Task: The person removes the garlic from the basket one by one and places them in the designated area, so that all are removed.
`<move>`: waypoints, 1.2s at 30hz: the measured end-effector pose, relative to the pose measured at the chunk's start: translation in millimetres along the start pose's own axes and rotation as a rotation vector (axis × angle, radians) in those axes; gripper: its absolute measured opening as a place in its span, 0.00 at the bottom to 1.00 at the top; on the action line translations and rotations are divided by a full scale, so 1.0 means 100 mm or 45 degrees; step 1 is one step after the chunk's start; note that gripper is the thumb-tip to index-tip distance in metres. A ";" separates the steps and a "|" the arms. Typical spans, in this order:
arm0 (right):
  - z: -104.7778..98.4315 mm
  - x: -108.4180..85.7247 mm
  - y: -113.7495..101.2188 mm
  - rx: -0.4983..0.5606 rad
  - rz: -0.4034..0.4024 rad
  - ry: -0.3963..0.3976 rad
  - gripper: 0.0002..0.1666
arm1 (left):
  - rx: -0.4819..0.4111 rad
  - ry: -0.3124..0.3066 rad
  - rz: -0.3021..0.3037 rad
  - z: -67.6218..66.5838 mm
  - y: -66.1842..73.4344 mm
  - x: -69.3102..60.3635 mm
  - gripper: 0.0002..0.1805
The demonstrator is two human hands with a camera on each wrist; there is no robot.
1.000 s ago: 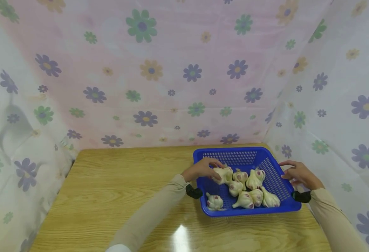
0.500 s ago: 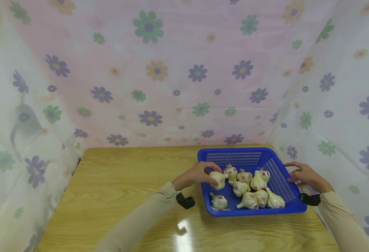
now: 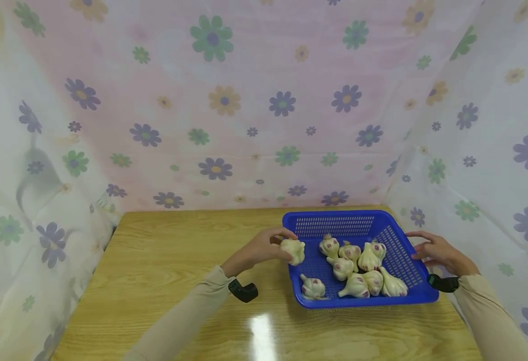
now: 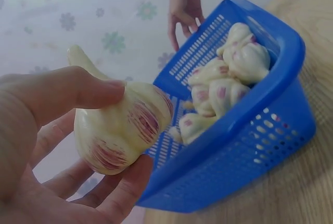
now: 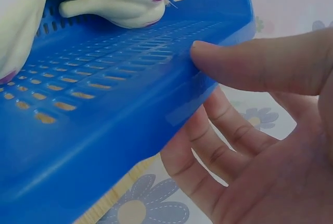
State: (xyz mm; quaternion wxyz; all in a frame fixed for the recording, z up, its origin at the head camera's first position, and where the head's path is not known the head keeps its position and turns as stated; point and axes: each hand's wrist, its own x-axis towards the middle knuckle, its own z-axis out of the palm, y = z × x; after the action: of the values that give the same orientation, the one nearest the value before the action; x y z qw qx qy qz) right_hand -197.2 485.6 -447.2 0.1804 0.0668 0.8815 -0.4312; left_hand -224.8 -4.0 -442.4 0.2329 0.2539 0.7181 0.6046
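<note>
My left hand (image 3: 262,247) holds a garlic bulb (image 3: 294,251) between thumb and fingers, just over the left rim of a blue plastic basket (image 3: 358,303). Purple-streaked cloves and a pale stem show on this held bulb in the left wrist view. Several more garlic bulbs lie in the basket, most grouped toward its middle and right. One bulb (image 3: 312,287) sits apart in the front left corner. At the basket's right side, my right hand (image 3: 442,254) grips the rim, its thumb (image 5: 234,62) on the edge and its fingers against the outside.
The basket stands on the right part of a wood-grain table (image 3: 191,240). Flower-printed cloth (image 3: 245,100) hangs behind the table and along both sides. Bare tabletop stretches left of the basket.
My left hand has lifted the garlic bulb from among the others and carried it left to the basket's rim. My right hand has stayed at the right rim. The head view shifted slightly.
</note>
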 end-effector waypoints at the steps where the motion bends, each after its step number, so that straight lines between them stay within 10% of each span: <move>1: 0.00 0.01 0.00 -0.011 -0.004 0.003 0.41 | -0.004 0.014 -0.008 -0.02 0.00 -0.02 0.22; 36: 0.15 -0.04 0.05 -0.080 -0.125 0.185 0.38 | 0.077 0.350 -0.022 -0.58 -0.26 -0.44 0.23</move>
State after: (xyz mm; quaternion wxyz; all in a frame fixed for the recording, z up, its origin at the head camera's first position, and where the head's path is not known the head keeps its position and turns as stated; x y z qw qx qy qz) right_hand -188.2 477.2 -457.5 0.0964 0.0488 0.9076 -0.4056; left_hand -230.8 -79.2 -457.5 0.1298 0.1695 0.7633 0.6097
